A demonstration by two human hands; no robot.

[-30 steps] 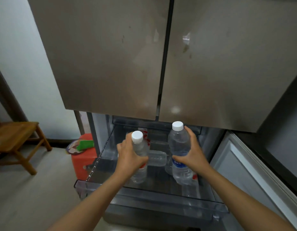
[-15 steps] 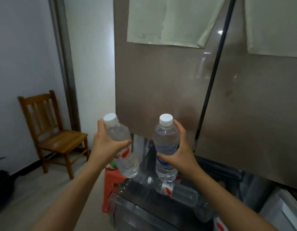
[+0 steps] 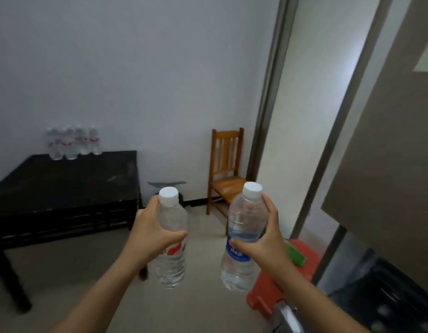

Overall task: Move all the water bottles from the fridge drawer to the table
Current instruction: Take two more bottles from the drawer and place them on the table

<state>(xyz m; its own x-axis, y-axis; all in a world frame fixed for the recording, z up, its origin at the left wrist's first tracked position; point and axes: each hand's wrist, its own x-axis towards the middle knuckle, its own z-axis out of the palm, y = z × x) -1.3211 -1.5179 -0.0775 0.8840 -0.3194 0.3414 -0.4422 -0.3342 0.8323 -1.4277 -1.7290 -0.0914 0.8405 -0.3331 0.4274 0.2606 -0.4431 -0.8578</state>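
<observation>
My left hand grips a clear water bottle with a red label and white cap, held upright in front of me. My right hand grips a second clear bottle with a blue label, also upright. A black table stands to the left against the white wall. Several water bottles with red labels stand in a row at its far edge. The open fridge drawer shows at the lower right, dark inside; its contents are not visible.
A wooden chair stands in the corner by a door frame. A red plastic stool with a green item on it sits beside the fridge. The fridge door fills the right edge. Bare floor lies between me and the table.
Both hands lifted the two bottles out of the drawer. The view has swung left from the fridge toward the table and chair, with the bottles still held.
</observation>
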